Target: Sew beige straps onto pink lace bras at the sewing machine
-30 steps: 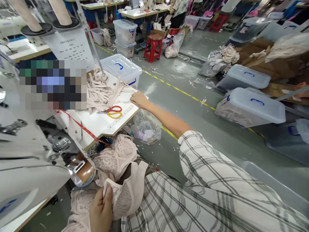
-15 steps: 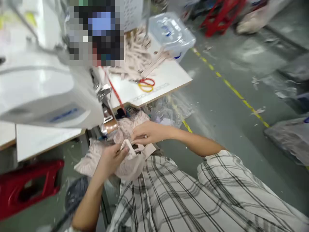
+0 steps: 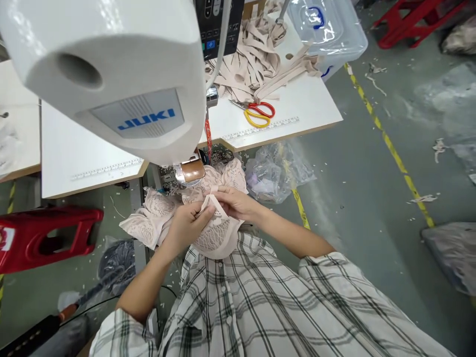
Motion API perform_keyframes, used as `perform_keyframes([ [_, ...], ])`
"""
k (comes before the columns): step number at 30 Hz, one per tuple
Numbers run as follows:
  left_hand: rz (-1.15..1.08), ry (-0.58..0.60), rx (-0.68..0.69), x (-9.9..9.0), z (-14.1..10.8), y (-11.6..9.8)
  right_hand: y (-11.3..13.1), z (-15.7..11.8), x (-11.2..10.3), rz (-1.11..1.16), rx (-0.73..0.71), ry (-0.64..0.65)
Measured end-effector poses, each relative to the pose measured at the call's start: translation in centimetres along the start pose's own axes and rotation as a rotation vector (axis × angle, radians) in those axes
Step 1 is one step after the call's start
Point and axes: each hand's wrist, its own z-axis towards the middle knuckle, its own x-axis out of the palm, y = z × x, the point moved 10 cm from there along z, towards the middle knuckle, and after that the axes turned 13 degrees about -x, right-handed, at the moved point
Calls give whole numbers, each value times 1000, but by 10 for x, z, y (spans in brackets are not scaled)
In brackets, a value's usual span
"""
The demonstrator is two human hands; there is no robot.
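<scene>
A pale pink lace bra (image 3: 217,238) lies against my lap, below the head of a white sewing machine (image 3: 141,114). My left hand (image 3: 188,223) pinches the edge of the bra near a folded strap, thumb on top. Across from it, my right hand (image 3: 236,202) has its fingers closed on the same strap end. The strap makes a small peak between both hands. More lace cups (image 3: 152,218) hang to the left and behind the hands, close to the machine's needle area. My right fingertips are partly hidden by the fabric.
Red-and-yellow scissors (image 3: 260,114) rest on the white tabletop (image 3: 305,109), by a heap of beige strips (image 3: 249,64). A clear lidded box (image 3: 327,29) stands behind. Plastic bags (image 3: 278,171) lie beyond the table edge. At the left is a red stool (image 3: 70,223).
The view has shifted and sharpened, with the machine head now larger and further right. Both hands stay on the bra; the right hand has come closer to the left at the strap.
</scene>
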Motion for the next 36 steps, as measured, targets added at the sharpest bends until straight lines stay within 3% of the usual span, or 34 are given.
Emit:
perform_keyframes([
  [4, 62, -85, 9, -13, 0, 1, 42, 7, -33, 75, -124, -213],
  [6, 80, -88, 15, -16, 1, 3, 57, 7, -27, 32, -112, -117],
  [9, 93, -63, 36, -16, 5, 2, 62, 2, 6, -181, -65, 181],
  [11, 99, -61, 79, -15, 5, -2, 63, 0, 21, -330, -82, 253],
  [14, 69, -139, 213, -20, -1, -14, 70, 1, 29, -434, -167, 203],
  [17, -29, -286, 355, -27, -14, -20, 80, 4, 28, -384, -253, 128],
  [21, -46, -436, 359, -29, -18, -9, 82, 19, 13, -315, -201, 64],
  [25, 159, -405, 427, -35, -11, -25, 101, 46, -7, -348, -224, 9],
  [30, 166, -399, 199, -70, 7, -29, 140, 82, -12, -677, -406, -21],
  [33, 144, -377, 124, -74, 9, -29, 160, 94, 1, -900, -584, -53],
  [36, 154, -348, 109, -70, 6, -30, 164, 101, 17, -1019, -643, -11],
])
